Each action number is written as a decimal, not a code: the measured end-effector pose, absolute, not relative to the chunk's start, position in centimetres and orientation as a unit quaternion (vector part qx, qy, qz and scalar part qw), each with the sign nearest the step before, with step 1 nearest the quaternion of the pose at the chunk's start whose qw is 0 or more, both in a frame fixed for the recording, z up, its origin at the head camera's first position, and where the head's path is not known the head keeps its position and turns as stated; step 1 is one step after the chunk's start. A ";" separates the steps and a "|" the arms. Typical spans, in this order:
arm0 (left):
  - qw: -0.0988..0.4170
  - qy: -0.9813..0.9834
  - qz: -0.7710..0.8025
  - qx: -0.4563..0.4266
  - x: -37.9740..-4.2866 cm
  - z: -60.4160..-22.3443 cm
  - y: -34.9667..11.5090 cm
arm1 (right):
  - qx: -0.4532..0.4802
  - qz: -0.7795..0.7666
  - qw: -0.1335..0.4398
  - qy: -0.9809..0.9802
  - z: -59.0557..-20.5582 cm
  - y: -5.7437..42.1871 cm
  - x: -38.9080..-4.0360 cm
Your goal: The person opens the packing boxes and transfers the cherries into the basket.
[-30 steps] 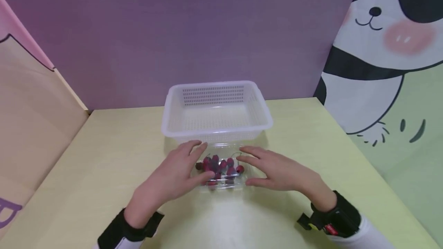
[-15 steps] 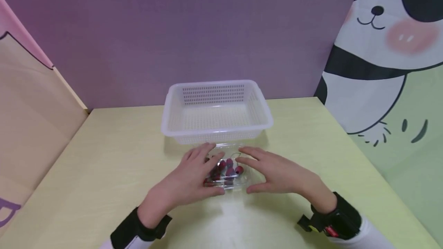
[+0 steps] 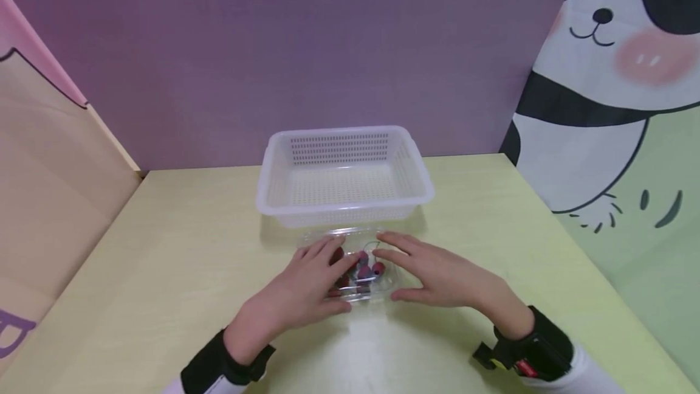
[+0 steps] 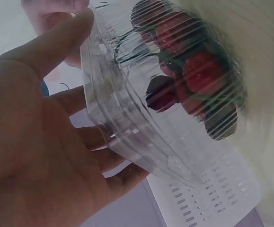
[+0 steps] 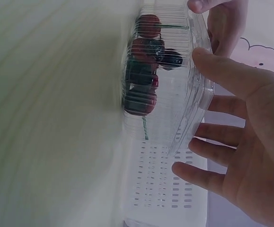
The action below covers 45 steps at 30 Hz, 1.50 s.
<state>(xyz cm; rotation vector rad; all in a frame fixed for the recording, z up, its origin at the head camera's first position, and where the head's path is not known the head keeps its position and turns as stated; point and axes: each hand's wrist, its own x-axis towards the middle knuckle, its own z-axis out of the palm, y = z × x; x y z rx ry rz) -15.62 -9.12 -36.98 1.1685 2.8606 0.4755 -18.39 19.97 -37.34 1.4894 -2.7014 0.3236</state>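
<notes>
A clear plastic clamshell box [image 3: 389, 284] stands on the table with its lid down. Inside it lie several dark red cherries [image 3: 364, 272] with green stems; the left hand covers part of them in the head view. My left hand [image 3: 301, 290] lies over the left side of the lid, its thumb at the near rim [image 4: 99, 101] and its fingers spread across the top. On the other side, my right hand [image 3: 443, 269] has its fingers apart over the lid's right edge. Its thumb touches the near rim [image 5: 200, 78] in the right wrist view.
Just behind the box stands a white perforated plastic basket [image 3: 344, 208], with nothing visible inside. The pale wooden table [image 3: 180, 248] meets a purple backdrop [image 3: 328, 47] at the back. Printed panels flank it, a panda panel [image 3: 596, 157] on the right.
My left hand has moved right over the lid, then settled slightly lower, covering more of the cherries. The right hand has hardly moved. Box and basket keep their places.
</notes>
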 end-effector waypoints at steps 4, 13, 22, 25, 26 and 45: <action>0.005 0.920 0.135 0.367 -15.6 -37.0 -9.0 | 0.485 0.102 0.022 -0.868 -37.4 20.0 -18.4; -0.020 0.926 0.104 0.363 -15.4 -37.1 -8.7 | 0.480 0.099 0.006 -0.872 -37.4 20.1 -18.2; -0.030 0.935 0.107 0.337 -15.1 -37.1 -8.7 | 0.454 0.106 -0.008 -0.884 -37.5 19.8 -18.2; -0.033 0.936 0.106 0.333 -15.1 -37.0 -8.8 | 0.425 0.116 -0.033 -0.897 -37.4 19.6 -18.2; -0.035 0.937 0.105 0.332 -15.1 -37.0 -8.8 | 0.412 0.123 -0.046 -0.902 -37.3 19.6 -18.1; -0.015 0.937 0.110 0.331 -14.9 -37.5 -8.4 | 0.323 0.232 -0.132 -0.908 -38.4 19.7 -18.3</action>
